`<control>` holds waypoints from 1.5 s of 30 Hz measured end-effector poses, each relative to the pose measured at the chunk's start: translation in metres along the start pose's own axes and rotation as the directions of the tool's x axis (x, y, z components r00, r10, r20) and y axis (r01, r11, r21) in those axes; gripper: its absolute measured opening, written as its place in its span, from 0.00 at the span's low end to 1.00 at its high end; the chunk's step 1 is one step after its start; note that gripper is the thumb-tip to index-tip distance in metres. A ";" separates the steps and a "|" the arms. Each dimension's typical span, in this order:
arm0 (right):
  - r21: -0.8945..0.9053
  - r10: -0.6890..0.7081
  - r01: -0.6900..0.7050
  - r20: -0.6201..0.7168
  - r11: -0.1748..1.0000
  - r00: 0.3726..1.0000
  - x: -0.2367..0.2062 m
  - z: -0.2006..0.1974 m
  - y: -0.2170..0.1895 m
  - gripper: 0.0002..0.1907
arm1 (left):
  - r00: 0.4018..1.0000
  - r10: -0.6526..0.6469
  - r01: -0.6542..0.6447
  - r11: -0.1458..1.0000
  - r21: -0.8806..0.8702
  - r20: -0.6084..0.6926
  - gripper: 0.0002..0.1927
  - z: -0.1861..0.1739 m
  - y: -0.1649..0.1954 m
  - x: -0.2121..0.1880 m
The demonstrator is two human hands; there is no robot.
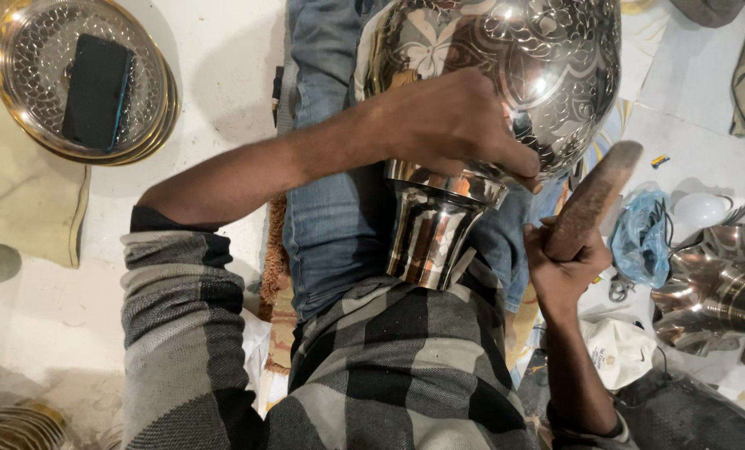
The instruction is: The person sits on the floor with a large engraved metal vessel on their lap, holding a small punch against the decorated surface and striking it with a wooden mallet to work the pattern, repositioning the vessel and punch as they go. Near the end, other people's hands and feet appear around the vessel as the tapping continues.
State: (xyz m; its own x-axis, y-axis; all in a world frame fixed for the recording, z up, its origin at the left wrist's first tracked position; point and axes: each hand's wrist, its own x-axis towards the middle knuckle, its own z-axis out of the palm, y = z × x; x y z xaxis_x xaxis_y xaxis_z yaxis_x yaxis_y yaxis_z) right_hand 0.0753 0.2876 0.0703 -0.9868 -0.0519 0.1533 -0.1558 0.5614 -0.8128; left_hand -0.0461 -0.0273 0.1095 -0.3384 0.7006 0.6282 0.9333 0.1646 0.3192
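A large shiny metal vessel (547,58) with engraved flower patterns lies across my lap, its flared neck (431,229) pointing toward my body. My left hand (451,121) rests on its side near the shoulder, fingers closed around a small tool pressed against the metal; the tool itself is mostly hidden. My right hand (560,267) grips a worn wooden mallet handle (593,198), raised just to the right of the vessel.
A stack of round metal trays (151,125) with a dark phone (97,90) on top lies at the upper left. Another shiny fluted metal piece (714,287), a blue plastic bag (641,237) and white cloth (622,350) lie at the right on the floor.
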 end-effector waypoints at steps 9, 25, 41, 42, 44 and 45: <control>-0.103 -0.430 0.421 -0.106 0.901 0.896 0.006 0.010 0.009 0.17 | 0.997 0.072 -0.070 0.997 -0.044 0.035 0.12 -0.009 -0.003 0.006; -0.182 -0.340 0.334 -0.002 0.925 0.940 0.009 -0.005 -0.037 0.08 | 0.988 -0.034 0.037 0.999 0.015 -0.151 0.16 0.010 0.004 -0.012; 0.201 0.464 -0.490 0.163 0.849 0.871 -0.063 0.050 0.040 0.23 | -0.491 -0.691 0.529 0.247 -0.812 -0.530 0.16 0.068 0.059 -0.190; 0.208 0.427 -0.462 0.191 0.862 0.884 -0.062 0.050 0.044 0.23 | -0.470 -0.637 0.620 0.255 -0.742 -0.611 0.15 0.069 0.062 -0.190; 0.189 0.406 -0.444 0.210 0.876 0.890 -0.059 0.050 0.049 0.20 | -0.478 -0.626 0.627 0.248 -0.739 -0.616 0.15 0.069 0.064 -0.185; 0.170 0.403 -0.441 0.217 0.881 0.889 -0.057 0.050 0.050 0.18 | -0.486 -0.627 0.626 0.236 -0.743 -0.609 0.15 0.067 0.065 -0.175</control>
State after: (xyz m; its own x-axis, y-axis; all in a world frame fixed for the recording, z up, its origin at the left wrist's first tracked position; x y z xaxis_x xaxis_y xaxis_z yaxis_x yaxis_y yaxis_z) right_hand 0.1217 0.2772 -0.0074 -0.9495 0.0007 -0.3137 0.2908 0.3769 -0.8794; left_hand 0.0822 -0.0931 -0.0274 -0.4938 -0.8665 -0.0735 -0.0804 -0.0386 0.9960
